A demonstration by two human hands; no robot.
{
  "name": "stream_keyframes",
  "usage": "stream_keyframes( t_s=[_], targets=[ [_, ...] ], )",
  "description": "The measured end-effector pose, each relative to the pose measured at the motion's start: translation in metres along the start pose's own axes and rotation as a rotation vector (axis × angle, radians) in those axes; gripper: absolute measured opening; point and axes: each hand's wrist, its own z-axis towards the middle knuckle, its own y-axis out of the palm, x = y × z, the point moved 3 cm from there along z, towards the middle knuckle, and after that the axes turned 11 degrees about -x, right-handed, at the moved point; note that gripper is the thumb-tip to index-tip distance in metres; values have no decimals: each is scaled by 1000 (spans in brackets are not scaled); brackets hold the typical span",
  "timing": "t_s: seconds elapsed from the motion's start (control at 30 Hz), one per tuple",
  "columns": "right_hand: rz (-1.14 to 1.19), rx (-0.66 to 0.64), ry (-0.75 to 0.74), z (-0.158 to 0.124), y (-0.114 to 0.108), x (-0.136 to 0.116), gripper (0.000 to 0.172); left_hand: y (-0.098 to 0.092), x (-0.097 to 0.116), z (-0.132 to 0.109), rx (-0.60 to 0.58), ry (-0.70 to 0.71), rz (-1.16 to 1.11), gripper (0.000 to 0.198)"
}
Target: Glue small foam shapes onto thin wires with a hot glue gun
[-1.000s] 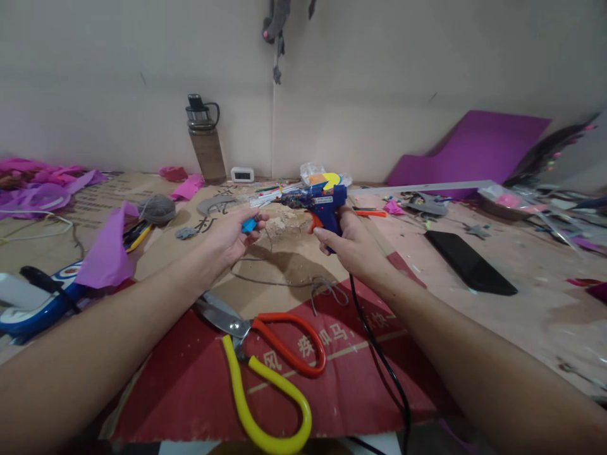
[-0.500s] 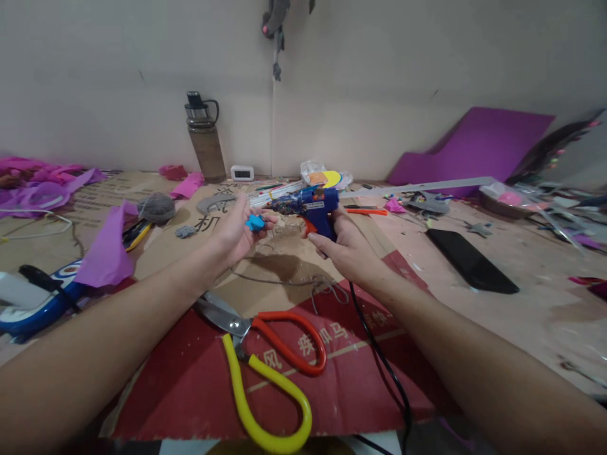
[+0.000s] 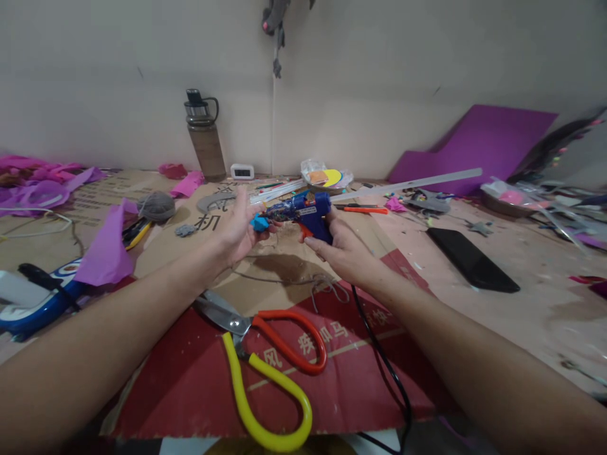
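Observation:
My right hand grips a blue hot glue gun by its handle, fingers at the orange trigger. A long translucent glue stick sticks out of the gun's back, and a black cord hangs from below my hand. In my left hand a small bright blue piece is pinched; its exact shape is hard to make out. The gun's nozzle points left and is at or very close to the blue piece; whether they touch I cannot tell. Both hands are above the cardboard.
Large scissors with red and yellow handles lie on the red-printed cardboard in front. A black phone lies at right. Behind stand a water bottle and a small white clock. Grey yarn sits at left.
The glue gun has moved left and tilted, bringing its nozzle to the blue piece. My left hand has shifted slightly right and turned the blue piece.

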Motion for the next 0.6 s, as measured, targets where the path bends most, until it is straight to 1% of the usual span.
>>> stream_keyframes(
  t_s=[0.13, 0.3, 0.47, 0.6],
  targets=[
    [-35, -35, -39, 1, 1, 2, 53, 4, 1, -3, 5, -7, 13, 69],
    [-91, -38, -63, 2, 0, 2, 50, 7, 0, -4, -21, -20, 28, 73],
    [-123, -8, -93, 1, -2, 0, 51, 4, -1, -3, -27, -40, -5, 72],
    [-139, -10, -93, 0, -2, 1, 51, 2, -2, -3, -9, -46, -25, 71]
  ],
)
